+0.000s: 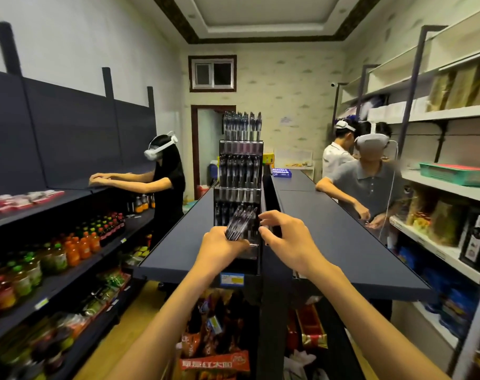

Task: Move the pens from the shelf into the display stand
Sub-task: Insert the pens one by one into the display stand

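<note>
With the display stand [240, 171] at frame centre mostly stocked, the left hand [219, 246] grips a last bundle of pens [240, 222], the right hand [285, 237] open-fingered beside it.

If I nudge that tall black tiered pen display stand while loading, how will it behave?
The tall black tiered pen display stand looks narrow and loaded high up, so it probably tips easily. The bundle of dark pens gripped by the left hand looks stiff and smooth, so the pens may slip or roll.

You see glossy dark plastic pens [240, 222], a shiny clear plastic display stand [240, 171], and a smooth, matt dark-blue shelf [329, 229].
</note>
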Action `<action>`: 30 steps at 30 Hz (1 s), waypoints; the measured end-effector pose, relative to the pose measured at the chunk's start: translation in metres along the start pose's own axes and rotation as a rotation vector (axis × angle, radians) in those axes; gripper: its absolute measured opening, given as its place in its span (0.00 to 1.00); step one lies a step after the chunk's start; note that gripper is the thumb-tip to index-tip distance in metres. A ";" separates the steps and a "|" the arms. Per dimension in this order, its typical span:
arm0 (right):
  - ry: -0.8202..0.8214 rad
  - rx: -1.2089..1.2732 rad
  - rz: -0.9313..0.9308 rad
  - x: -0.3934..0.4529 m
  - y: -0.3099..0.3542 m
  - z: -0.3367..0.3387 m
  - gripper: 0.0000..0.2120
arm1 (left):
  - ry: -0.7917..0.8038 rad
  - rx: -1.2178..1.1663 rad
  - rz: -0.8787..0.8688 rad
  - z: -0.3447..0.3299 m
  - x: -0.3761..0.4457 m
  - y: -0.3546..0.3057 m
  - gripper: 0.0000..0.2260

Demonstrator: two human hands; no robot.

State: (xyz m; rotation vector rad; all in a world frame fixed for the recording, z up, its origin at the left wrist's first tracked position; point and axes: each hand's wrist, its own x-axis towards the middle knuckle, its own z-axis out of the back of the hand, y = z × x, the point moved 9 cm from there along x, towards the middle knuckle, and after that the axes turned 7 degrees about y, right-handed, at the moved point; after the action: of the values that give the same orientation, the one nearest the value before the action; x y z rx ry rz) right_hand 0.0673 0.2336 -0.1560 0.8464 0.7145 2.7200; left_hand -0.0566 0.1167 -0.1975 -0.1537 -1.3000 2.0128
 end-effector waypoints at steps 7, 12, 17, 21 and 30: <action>-0.014 0.029 -0.003 0.032 0.008 -0.022 0.13 | -0.037 0.008 0.029 0.018 0.032 0.036 0.05; -0.041 0.049 -0.037 0.053 0.017 -0.042 0.09 | -0.010 0.004 -0.010 0.030 0.059 0.044 0.02; -0.065 0.064 -0.121 0.070 0.021 -0.055 0.11 | 0.093 0.024 -0.080 0.029 0.075 0.042 0.12; -0.091 0.230 -0.207 0.078 0.015 -0.066 0.08 | 0.133 0.071 -0.064 0.031 0.083 0.050 0.11; -0.212 0.551 -0.361 0.086 -0.011 -0.086 0.08 | 0.175 0.049 -0.076 0.034 0.097 0.061 0.09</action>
State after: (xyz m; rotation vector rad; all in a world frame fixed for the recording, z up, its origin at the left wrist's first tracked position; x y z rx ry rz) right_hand -0.0517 0.2376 -0.1817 0.9752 1.4386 2.0990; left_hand -0.1741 0.1378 -0.2052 -0.2481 -1.1291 1.9192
